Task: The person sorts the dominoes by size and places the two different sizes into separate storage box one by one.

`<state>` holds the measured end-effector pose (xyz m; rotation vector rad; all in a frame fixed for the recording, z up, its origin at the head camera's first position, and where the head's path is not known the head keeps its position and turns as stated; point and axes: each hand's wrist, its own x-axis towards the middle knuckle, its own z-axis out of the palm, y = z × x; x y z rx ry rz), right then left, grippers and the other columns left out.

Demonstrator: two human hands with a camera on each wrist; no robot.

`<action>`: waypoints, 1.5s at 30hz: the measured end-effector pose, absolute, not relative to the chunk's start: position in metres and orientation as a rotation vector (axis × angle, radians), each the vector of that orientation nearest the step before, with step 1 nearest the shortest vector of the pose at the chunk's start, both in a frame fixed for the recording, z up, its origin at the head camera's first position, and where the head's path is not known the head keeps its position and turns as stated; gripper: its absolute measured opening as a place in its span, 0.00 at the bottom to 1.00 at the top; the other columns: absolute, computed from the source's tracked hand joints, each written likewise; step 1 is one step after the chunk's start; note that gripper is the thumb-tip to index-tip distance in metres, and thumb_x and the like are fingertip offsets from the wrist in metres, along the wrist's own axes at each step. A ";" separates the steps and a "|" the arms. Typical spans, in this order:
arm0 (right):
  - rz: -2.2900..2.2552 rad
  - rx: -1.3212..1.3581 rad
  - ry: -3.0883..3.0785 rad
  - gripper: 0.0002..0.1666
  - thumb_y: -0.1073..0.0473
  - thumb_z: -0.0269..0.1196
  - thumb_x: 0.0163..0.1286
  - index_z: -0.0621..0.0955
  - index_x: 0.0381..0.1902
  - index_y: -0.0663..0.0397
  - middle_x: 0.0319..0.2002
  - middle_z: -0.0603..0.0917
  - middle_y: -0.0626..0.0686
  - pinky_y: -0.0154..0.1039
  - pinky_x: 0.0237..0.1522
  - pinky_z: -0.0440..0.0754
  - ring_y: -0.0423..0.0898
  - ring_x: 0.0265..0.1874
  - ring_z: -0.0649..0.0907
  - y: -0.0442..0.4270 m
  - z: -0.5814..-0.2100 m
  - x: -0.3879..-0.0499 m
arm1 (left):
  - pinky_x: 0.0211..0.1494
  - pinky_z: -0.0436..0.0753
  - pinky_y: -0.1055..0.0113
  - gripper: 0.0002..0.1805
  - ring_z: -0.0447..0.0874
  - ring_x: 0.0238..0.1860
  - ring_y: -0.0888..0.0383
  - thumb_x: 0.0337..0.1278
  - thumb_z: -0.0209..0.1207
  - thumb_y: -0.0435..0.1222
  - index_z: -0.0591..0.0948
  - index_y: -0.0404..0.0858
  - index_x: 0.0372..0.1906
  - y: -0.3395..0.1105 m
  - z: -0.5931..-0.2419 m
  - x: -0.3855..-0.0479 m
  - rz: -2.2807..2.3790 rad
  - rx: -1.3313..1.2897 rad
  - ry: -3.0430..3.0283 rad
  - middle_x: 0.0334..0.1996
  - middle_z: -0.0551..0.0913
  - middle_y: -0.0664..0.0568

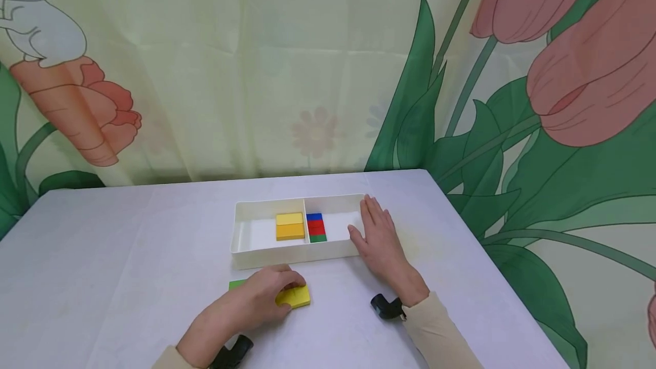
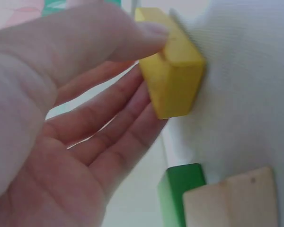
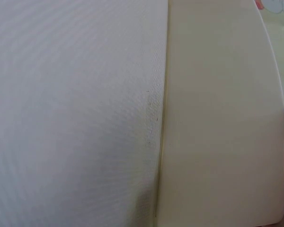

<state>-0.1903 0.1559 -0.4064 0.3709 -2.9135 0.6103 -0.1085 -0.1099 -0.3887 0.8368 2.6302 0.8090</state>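
Observation:
In the head view my left hand (image 1: 258, 296) pinches a yellow block (image 1: 296, 296) on the table in front of the white tray (image 1: 297, 254). The left wrist view shows the thumb on one side of the yellow block (image 2: 182, 85) and fingers on the other. Beside it are a green block (image 2: 173, 196) and a plain wood block (image 2: 232, 201); in the head view my hand mostly covers the green block (image 1: 237, 284). My right hand (image 1: 383, 249), fingers extended, rests at the tray's right end. In the right wrist view, a few fingers show past the tray wall (image 3: 222, 113).
A divider splits the tray. Left of it lie light and darker yellow blocks (image 1: 290, 227); right of it are blue, red and green blocks (image 1: 316, 227). The white-covered table (image 1: 128, 255) meets a patterned curtain (image 1: 230, 73) at its back edge.

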 end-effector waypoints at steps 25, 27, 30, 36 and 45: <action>0.610 0.366 -2.929 0.44 0.43 0.50 0.76 0.53 0.78 0.63 0.80 0.51 0.58 0.59 0.79 0.46 0.56 0.80 0.50 0.156 -0.404 -0.189 | 0.45 0.82 0.72 0.17 0.77 0.40 0.64 0.47 0.69 0.28 0.85 0.39 0.46 -0.117 -0.387 -0.111 0.912 0.919 2.730 0.40 0.83 0.57; 0.616 0.367 -2.929 0.44 0.43 0.50 0.76 0.53 0.77 0.63 0.80 0.51 0.58 0.59 0.79 0.46 0.56 0.80 0.50 0.156 -0.404 -0.189 | 0.45 0.83 0.72 0.17 0.77 0.40 0.64 0.47 0.69 0.28 0.85 0.39 0.46 -0.118 -0.386 -0.112 0.922 0.921 2.727 0.40 0.83 0.57; 0.618 0.374 -2.929 0.44 0.43 0.50 0.76 0.53 0.77 0.63 0.80 0.51 0.58 0.59 0.79 0.46 0.56 0.80 0.50 0.156 -0.404 -0.190 | 0.45 0.84 0.72 0.17 0.78 0.40 0.63 0.48 0.69 0.29 0.85 0.38 0.47 -0.120 -0.384 -0.113 0.950 0.911 2.721 0.40 0.83 0.57; 0.610 0.381 -2.918 0.43 0.43 0.50 0.76 0.53 0.77 0.64 0.80 0.51 0.58 0.59 0.79 0.46 0.56 0.80 0.50 0.156 -0.404 -0.191 | 0.46 0.84 0.71 0.19 0.80 0.42 0.61 0.49 0.69 0.28 0.84 0.37 0.49 -0.125 -0.380 -0.115 1.011 0.914 2.727 0.43 0.83 0.56; 0.612 0.363 -2.936 0.44 0.42 0.49 0.76 0.52 0.78 0.63 0.80 0.49 0.58 0.58 0.79 0.45 0.56 0.80 0.49 0.156 -0.405 -0.189 | 0.47 0.85 0.67 0.19 0.80 0.42 0.62 0.50 0.68 0.28 0.83 0.40 0.50 -0.129 -0.369 -0.115 1.051 0.881 2.732 0.44 0.83 0.57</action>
